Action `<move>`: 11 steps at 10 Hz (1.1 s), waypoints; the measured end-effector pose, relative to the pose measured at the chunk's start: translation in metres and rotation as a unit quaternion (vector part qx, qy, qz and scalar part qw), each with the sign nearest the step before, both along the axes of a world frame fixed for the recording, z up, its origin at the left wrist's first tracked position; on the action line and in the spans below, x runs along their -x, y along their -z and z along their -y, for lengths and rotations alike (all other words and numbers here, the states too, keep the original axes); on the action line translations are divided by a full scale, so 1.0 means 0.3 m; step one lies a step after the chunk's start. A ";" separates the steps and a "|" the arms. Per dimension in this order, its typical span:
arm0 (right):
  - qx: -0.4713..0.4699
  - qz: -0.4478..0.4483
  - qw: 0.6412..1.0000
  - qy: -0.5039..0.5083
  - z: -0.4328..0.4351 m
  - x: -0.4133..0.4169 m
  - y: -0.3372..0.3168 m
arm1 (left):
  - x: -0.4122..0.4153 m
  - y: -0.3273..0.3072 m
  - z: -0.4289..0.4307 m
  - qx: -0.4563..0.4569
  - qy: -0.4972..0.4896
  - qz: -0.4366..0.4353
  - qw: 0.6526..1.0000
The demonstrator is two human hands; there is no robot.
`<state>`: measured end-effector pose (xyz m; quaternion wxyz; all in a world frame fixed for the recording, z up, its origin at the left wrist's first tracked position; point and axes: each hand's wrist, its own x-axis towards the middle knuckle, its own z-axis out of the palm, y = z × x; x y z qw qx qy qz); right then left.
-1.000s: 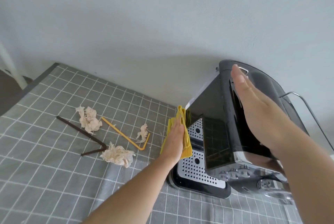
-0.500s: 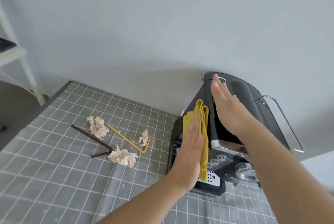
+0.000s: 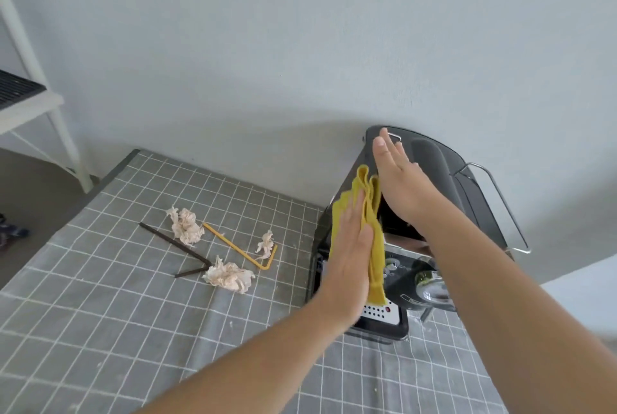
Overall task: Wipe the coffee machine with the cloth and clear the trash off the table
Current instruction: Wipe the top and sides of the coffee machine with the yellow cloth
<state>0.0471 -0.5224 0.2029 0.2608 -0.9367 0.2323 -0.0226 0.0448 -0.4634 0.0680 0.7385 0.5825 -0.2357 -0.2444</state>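
I see left hand (image 3: pixel 350 256) flat, slid cloth (image 3: pixel 374 213) up machine (image 3: pixel 430 160) side | right hand (image 3: pixel 400 186) flat on top | trash (image 3: pixel 227 275) left of machine untouched

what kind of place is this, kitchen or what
Probably a home kitchen or dining corner: a black coffee machine sits on a grey checked tablecloth against a plain wall, with a white shelf rack at the left.

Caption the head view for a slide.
Left hand presses a yellow cloth against the coffee machine's side, right hand flat near its top; tissues and straws lie nearby.
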 end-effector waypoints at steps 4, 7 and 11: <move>-0.011 0.011 1.000 0.017 0.000 0.006 -0.007 | -0.233 -0.126 0.114 -0.022 0.034 0.036 0.999; -0.029 0.014 0.999 0.017 -0.011 0.012 -0.019 | 0.047 -0.004 -0.079 0.052 0.024 0.044 0.997; -0.065 0.021 0.997 0.038 -0.002 0.006 -0.005 | -0.250 0.104 0.114 0.059 0.084 -0.173 0.980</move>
